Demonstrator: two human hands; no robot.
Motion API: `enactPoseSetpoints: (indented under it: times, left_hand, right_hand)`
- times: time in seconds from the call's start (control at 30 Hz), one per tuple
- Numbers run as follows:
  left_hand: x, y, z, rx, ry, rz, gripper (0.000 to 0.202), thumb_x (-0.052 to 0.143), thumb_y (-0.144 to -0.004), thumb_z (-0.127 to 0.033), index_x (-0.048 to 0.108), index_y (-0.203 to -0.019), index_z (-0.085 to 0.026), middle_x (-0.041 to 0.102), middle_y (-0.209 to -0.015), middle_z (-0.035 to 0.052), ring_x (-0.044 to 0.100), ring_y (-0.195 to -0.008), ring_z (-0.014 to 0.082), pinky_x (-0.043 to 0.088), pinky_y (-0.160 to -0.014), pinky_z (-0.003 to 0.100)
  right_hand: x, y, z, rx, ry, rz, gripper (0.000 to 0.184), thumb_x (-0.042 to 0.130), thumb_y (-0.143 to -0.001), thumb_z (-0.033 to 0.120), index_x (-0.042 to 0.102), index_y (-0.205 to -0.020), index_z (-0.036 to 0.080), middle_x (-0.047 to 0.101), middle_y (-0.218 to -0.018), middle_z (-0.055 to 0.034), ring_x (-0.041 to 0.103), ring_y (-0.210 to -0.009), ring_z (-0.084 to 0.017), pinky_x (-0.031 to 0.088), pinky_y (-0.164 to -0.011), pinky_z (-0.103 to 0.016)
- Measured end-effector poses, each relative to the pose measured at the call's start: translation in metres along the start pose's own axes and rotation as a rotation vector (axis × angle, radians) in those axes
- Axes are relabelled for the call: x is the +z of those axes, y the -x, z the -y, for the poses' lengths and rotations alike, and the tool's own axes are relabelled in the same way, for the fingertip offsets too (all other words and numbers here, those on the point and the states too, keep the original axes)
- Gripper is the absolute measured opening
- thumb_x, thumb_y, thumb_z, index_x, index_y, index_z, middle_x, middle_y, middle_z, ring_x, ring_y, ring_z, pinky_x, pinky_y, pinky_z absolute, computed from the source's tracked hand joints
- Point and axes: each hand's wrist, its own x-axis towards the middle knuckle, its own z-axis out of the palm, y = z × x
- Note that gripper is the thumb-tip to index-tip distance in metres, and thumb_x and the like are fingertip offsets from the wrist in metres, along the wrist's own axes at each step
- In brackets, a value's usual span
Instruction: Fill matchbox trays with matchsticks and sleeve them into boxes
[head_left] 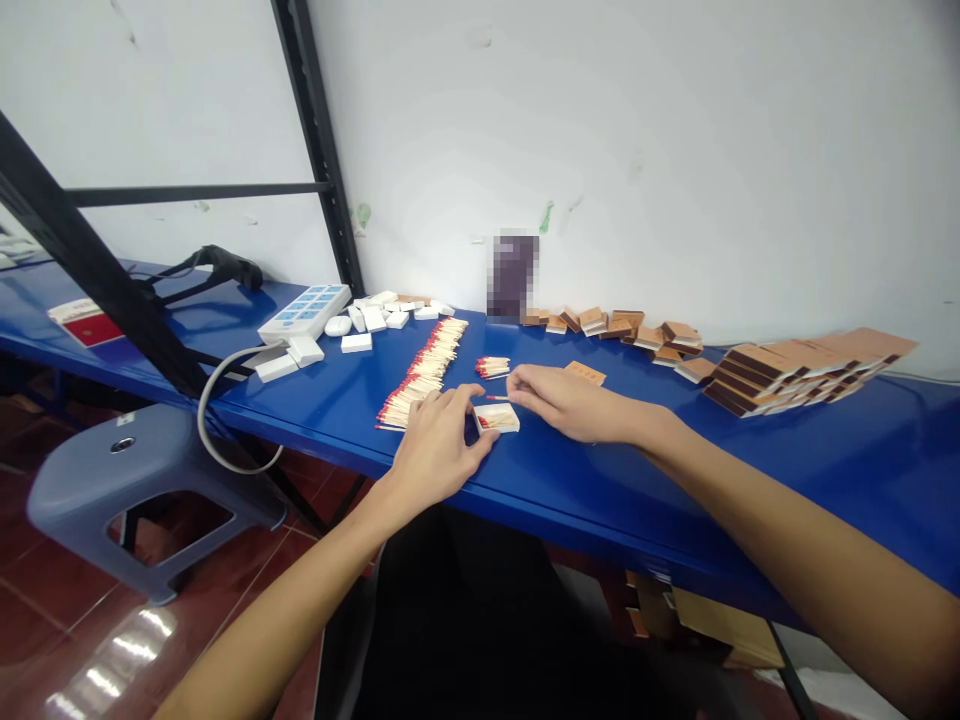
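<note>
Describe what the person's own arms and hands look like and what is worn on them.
The left hand and right hand are ungloved, with no ring, watch or bracelet visible. Both arms are bare up to the frame's edge, with no sleeves showing.

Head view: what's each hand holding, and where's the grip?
Left hand: open match tray, grip on its left end. Right hand: single match, pinched at its bare end.

Left hand (439,440) and right hand (564,400) close together, forearms stretched forward.
The left hand lies palm down, its fingers curled and its thumb reaching out to the right. The right hand sits just beside it, palm down, fingertips pinched together and pointing left. Both wrists are nearly straight.
</note>
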Motion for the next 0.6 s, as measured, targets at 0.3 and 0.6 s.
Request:
enactPoseSetpoints:
  times: [0.3, 0.6]
  left_hand:
    - [0.0, -0.001, 0.002, 0.035, -0.022, 0.033, 0.018, 0.063, -0.091, -0.036, 0.07, -0.104, -0.025, 0.064, -0.101, 0.0036, 0.057, -0.1, 0.0245, 0.041, -0.093, 0.042]
    - [0.001, 0.0, 0.003, 0.059, -0.044, 0.043, 0.02, 0.061, -0.092, -0.038, 0.07, -0.105, -0.025, 0.065, -0.105, 0.0039, 0.057, -0.101, 0.0249, 0.041, -0.093, 0.044]
  right_hand:
    - [0.006, -0.008, 0.0, -0.013, -0.027, -0.14, 0.02, 0.04, -0.099, 0.033, 0.052, -0.088, 0.021, 0.059, -0.08, -0.0023, 0.051, -0.07, -0.017, 0.036, -0.064, -0.03]
    - [0.026, -0.031, -0.041, 0.06, 0.203, -0.227, 0.017, 0.043, -0.098, 0.026, 0.059, -0.101, 0.02, 0.065, -0.099, -0.0092, 0.06, -0.088, -0.023, 0.043, -0.075, -0.035]
